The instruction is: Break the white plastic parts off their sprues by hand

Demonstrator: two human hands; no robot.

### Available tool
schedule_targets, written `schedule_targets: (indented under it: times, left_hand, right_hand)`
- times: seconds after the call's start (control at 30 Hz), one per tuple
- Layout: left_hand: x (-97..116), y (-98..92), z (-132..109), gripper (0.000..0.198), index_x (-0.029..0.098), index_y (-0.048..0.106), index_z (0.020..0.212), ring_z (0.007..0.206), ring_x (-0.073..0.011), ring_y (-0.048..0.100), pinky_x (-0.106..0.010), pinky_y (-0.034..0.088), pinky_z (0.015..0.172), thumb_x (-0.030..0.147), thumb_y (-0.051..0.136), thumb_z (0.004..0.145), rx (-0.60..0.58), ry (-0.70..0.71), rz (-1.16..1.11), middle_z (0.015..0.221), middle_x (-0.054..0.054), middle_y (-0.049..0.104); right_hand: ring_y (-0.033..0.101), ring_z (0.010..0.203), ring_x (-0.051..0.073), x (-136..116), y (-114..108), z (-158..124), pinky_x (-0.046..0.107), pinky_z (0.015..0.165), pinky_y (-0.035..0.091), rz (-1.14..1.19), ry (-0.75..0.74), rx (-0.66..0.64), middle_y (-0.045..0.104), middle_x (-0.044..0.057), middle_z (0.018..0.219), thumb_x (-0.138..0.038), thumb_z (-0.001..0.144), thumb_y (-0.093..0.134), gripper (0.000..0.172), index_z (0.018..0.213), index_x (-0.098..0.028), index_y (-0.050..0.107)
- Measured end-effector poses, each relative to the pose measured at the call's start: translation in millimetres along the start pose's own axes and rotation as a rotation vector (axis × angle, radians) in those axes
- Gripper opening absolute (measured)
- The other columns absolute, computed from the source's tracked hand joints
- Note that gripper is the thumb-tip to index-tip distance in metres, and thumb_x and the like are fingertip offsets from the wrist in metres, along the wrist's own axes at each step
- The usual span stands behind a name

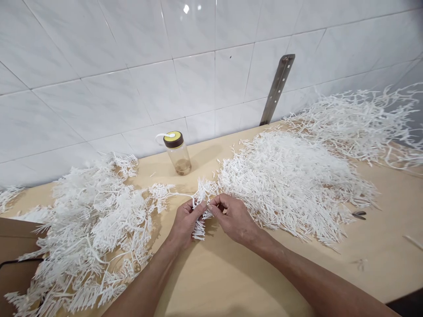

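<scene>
Two bare hands meet at the near middle of the pale wooden tabletop (231, 273). The left hand (184, 223) is curled in, thumb and fingertips pinched on a white plastic branched sprig (200, 210). The right hand (234, 218) is curled likewise, thumb and forefinger nipping the same sprig just beside the left's grip. The sprig sits between the hands, low over the table. One thin stem runs left toward a loose heap of white plastic branches (92, 237) on the table's left side. A denser mound of white plastic pieces (291, 185) lies just beyond the right hand. A third, straggly white heap (360, 119) lies far right against the white tiled wall (99, 66). A clear plastic bottle with brown-and-yellow lid (177, 154) stands upright behind the hands, between the heaps. A small dark tool (359, 215) lies on the table right of the mound. A grey metal strip (277, 88) is fixed to the wall.
</scene>
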State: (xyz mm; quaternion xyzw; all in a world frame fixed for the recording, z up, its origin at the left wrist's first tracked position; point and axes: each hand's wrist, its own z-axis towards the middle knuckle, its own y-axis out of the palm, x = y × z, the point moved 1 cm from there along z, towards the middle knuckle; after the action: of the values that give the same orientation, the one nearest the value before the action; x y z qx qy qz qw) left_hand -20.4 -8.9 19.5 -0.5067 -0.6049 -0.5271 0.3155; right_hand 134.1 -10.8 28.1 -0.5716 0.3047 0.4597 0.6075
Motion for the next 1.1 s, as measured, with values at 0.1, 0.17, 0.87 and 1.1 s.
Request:
schedule_targets:
  times: [0.1, 0.17, 0.87, 1.1]
  left_hand:
    - [-1.3, -2.2, 0.9, 0.037, 0.013, 0.061, 0.076, 0.052, -0.0067, 0.042, -0.019, 0.031, 0.048, 0.045, 0.080, 0.074, 0.000, -0.018, 0.039, 0.059, 0.003, 0.051]
    - [-1.2, -2.8, 1.1, 0.039, 0.014, 0.058, 0.072, 0.050, -0.0063, 0.038, -0.019, 0.028, 0.046, 0.045, 0.081, 0.072, 0.016, -0.020, 0.060, 0.056, 0.004, 0.047]
    - [3.9, -1.1, 0.4, 0.037, 0.012, 0.069, 0.077, 0.060, -0.0138, 0.056, -0.026, 0.046, 0.062, 0.044, 0.084, 0.067, -0.007, -0.048, -0.060, 0.065, -0.003, 0.062]
    - [6.5, -2.1, 0.2, 0.043, 0.014, 0.059, 0.065, 0.050, -0.0081, 0.042, -0.021, 0.033, 0.049, 0.050, 0.081, 0.069, -0.022, -0.053, 0.147, 0.055, 0.003, 0.049]
  right_hand:
    - [0.056, 0.069, 0.016, -1.7, 1.9, -1.3, 0.029, 0.063, 0.042, -0.113, -0.078, 0.033, 0.063, 0.002, 0.076, -0.021, 0.091, 0.054, 0.011, 0.083, -0.019, 0.060]
    - [0.055, 0.071, 0.016, -2.2, 3.4, -2.0, 0.029, 0.065, 0.041, -0.164, -0.133, 0.058, 0.061, 0.002, 0.077, -0.018, 0.091, 0.052, 0.011, 0.082, -0.019, 0.058]
    - [0.051, 0.071, 0.014, -0.9, -1.3, -2.4, 0.027, 0.064, 0.038, -0.125, -0.240, -0.061, 0.056, 0.000, 0.079, -0.014, 0.095, 0.049, 0.015, 0.082, -0.020, 0.055]
    - [0.054, 0.077, 0.015, -2.7, -11.6, -2.4, 0.029, 0.070, 0.040, -0.207, -0.261, -0.119, 0.058, 0.001, 0.084, -0.014, 0.096, 0.049, 0.014, 0.083, -0.020, 0.054]
